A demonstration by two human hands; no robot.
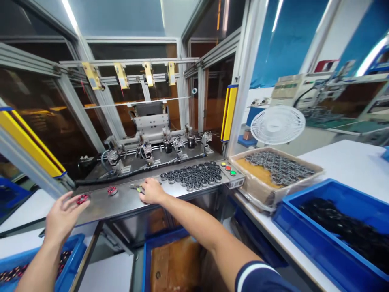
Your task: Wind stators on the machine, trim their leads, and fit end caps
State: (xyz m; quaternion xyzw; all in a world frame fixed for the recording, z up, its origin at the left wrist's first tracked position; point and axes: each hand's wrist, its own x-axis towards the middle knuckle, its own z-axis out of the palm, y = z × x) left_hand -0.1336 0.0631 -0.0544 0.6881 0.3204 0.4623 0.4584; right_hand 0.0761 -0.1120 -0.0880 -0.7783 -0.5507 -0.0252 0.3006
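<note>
My left hand (64, 215) reaches toward the left end of the steel machine ledge (127, 198), its fingertips pinching a small red wound ring part (82, 198). A second red ring part (112, 190) lies on the ledge a little to the right. My right hand (151, 191) rests closed on the middle of the ledge, gripping a small tool with a yellow-green tip (137, 188). Just right of it sits a cluster of several dark grey ring parts (194, 175).
Behind the ledge stands a fixture row (158, 148) inside a framed enclosure. Three control buttons (228, 168) sit at the ledge's right end. A cardboard box of grey rings (275, 170), a white fan (277, 125) and blue bins (337, 231) stand right; another blue bin (71, 253) lower left.
</note>
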